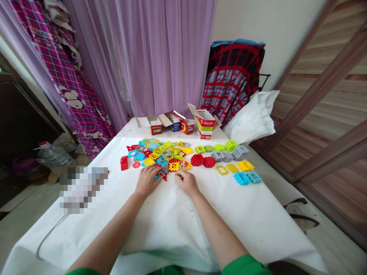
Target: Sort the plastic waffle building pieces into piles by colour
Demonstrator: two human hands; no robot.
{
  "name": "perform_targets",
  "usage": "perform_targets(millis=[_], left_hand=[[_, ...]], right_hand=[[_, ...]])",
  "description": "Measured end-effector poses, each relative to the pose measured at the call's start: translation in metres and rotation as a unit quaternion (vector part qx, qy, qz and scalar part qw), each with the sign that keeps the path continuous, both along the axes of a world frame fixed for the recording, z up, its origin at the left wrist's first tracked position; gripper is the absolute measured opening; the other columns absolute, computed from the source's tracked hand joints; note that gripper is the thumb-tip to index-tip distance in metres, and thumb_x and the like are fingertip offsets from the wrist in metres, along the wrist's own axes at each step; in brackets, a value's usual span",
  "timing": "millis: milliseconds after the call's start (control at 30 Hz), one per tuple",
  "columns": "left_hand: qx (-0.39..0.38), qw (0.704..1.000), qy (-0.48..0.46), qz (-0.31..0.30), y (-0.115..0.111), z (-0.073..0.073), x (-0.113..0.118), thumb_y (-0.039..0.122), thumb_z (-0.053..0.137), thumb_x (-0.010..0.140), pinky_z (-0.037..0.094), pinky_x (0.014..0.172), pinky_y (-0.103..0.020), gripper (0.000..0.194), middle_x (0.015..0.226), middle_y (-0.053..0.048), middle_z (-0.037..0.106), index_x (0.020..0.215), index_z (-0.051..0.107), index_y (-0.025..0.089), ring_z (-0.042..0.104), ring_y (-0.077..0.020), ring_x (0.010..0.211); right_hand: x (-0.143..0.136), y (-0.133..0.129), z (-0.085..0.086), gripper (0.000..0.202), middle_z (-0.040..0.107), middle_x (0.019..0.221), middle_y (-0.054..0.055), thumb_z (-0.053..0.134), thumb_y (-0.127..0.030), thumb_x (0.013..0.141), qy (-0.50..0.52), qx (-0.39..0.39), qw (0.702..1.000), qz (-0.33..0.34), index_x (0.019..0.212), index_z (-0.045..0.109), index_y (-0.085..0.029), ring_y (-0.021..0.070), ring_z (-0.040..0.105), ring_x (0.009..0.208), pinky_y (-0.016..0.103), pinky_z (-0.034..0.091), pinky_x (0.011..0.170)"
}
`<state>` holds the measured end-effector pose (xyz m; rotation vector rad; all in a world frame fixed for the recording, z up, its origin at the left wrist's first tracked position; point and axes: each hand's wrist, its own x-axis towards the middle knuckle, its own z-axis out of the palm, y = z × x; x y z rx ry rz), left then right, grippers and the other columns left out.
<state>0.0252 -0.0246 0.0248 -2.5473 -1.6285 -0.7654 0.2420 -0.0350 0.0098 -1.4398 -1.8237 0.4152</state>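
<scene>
A mixed pile of colourful notched plastic pieces point(155, 152) lies on the white-covered table point(160, 221). My left hand point(148, 179) rests on the pile's near edge, palm down with fingers spread, over blue, grey and red pieces. Just right of it, my right hand point(187, 182) has its fingers curled together near a yellow square piece point(174, 165); whatever they hold, if anything, is too small to make out. Sorted by colour to the right are red pieces point(197, 160), grey pieces point(240, 152), green pieces point(231, 145), yellow pieces point(246, 165) and blue pieces point(242, 178).
Several open small boxes point(156, 129) stand along the table's back edge. A red container point(124, 163) is left of the pile. Farther left lies a pixelated object point(83, 191) with a cable. A white bag point(249, 120) sits at the back right corner.
</scene>
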Motion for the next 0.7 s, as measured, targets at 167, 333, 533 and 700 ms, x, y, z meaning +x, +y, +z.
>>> perform_targets(millis=[167, 333, 533, 700], left_hand=[[0.015, 1.000, 0.005, -0.010, 0.0047, -0.0045, -0.0025, 0.039, 0.054, 0.089, 0.042, 0.097, -0.047, 0.033, 0.121, -0.008, 0.070, 0.115, 0.068, 0.026, 0.058, -0.0295, 0.118], [0.012, 1.000, -0.002, -0.015, 0.0049, -0.0038, -0.0017, 0.039, 0.054, 0.088, 0.042, 0.099, -0.046, 0.034, 0.119, -0.009, 0.070, 0.115, 0.069, 0.025, 0.059, -0.0293, 0.116], [0.017, 1.000, -0.009, -0.016, -0.0004, 0.0015, -0.0004, 0.034, 0.055, 0.086, 0.045, 0.097, -0.047, 0.033, 0.118, -0.010, 0.071, 0.114, 0.070, 0.024, 0.061, -0.0299, 0.114], [0.017, 0.999, -0.022, -0.022, -0.0028, 0.0026, -0.0013, 0.033, 0.055, 0.087, 0.046, 0.095, -0.045, 0.030, 0.116, -0.008, 0.072, 0.111, 0.070, 0.024, 0.062, -0.0285, 0.112]], right_hand=[[-0.0016, 0.0017, 0.0024, 0.022, 0.074, 0.086, -0.001, 0.056, -0.013, 0.077, -0.015, -0.011, 1.000, -0.019, 0.084, 0.073, -0.026, 0.0143, 0.066, 0.077, 0.021, 0.048, 0.077], [-0.0023, 0.0007, 0.0030, 0.022, 0.074, 0.085, -0.001, 0.057, -0.013, 0.078, -0.034, -0.003, 0.999, -0.038, 0.084, 0.073, -0.027, 0.0148, 0.066, 0.077, 0.022, 0.048, 0.076], [-0.0052, -0.0031, 0.0057, 0.023, 0.075, 0.089, 0.000, 0.056, -0.012, 0.078, -0.055, 0.005, 0.996, -0.072, 0.085, 0.073, -0.026, 0.0162, 0.067, 0.083, 0.023, 0.048, 0.077], [-0.0049, -0.0040, 0.0033, 0.022, 0.074, 0.084, 0.000, 0.055, -0.011, 0.078, -0.059, 0.030, 0.996, -0.066, 0.082, 0.072, -0.026, 0.0160, 0.067, 0.079, 0.022, 0.048, 0.074]])
